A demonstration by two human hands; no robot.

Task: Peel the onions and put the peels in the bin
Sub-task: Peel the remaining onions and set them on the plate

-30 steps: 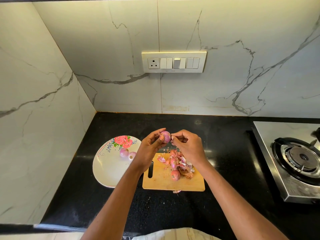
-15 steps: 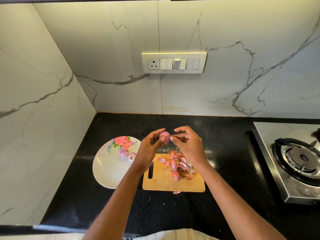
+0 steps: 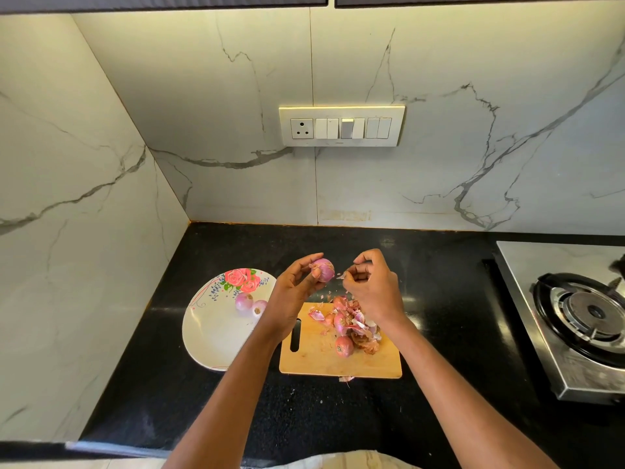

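Fingers (image 3: 316, 273) of the left hand (image 3: 293, 292) grip an onion (image 3: 324, 269) (peeled pink).

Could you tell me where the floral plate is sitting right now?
The floral plate lies on the black counter, left of the chopping board, holding two peeled onions.

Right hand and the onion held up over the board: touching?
Apart. In the head view, dark counter shows between the right hand and the onion, which the left hand grips alone.

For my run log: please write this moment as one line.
left hand: holds onion | right hand: pinches peel | board: peels, onions
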